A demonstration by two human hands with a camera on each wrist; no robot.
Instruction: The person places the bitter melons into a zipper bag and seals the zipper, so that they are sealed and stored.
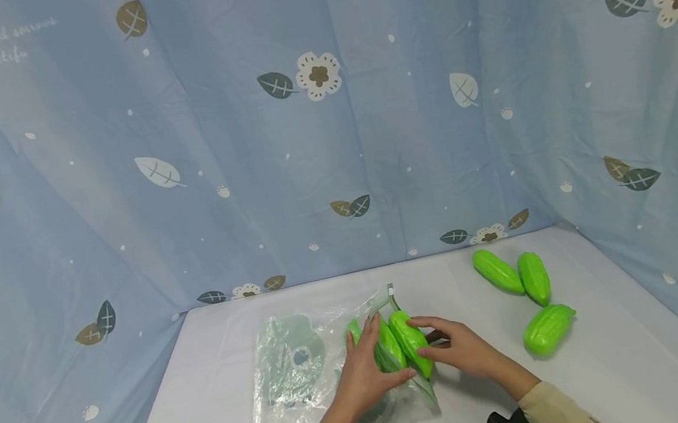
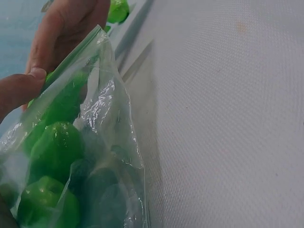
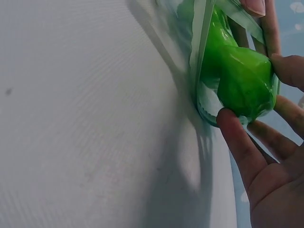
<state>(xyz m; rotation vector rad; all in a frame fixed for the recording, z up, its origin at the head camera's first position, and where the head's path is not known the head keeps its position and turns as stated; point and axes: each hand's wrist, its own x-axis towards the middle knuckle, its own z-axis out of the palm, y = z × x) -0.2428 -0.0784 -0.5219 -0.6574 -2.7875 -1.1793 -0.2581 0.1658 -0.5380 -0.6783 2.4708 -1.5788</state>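
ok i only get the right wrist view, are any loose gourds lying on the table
Observer: Yes, three loose gourds.
Operator: which side of the right hand
Observer: They lie to the right of the right hand.
Operator: and the rest of the bag, what does it look like
Observer: The bag spreads out to the left of the left hand, clear, with a pale green patch near its left end.
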